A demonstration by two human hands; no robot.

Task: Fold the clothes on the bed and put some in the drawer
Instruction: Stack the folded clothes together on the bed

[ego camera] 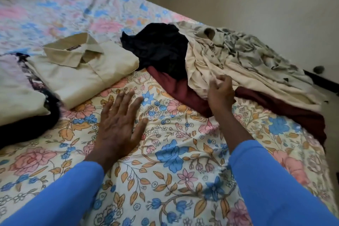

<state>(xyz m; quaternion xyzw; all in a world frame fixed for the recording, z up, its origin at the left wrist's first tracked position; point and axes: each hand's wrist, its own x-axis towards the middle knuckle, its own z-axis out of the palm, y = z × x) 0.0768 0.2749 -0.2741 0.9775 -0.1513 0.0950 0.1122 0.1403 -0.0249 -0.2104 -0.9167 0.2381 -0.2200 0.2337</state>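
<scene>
Right hand [221,91] pinches crumpled cream cotton shirt [211,64]; left hand [119,121] released, fingers spread, beside folded cream collared shirt [82,71].

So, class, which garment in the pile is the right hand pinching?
The crumpled cream shirt, lying atop the maroon garment, beside the black one; the right hand pinches its edge.

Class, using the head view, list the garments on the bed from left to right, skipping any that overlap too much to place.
Pale folded garment with dark trim → folded cream shirt → black garment → crumpled cream cloth. The maroon cloth and patterned shirt overlap it, so they are omitted.
</scene>
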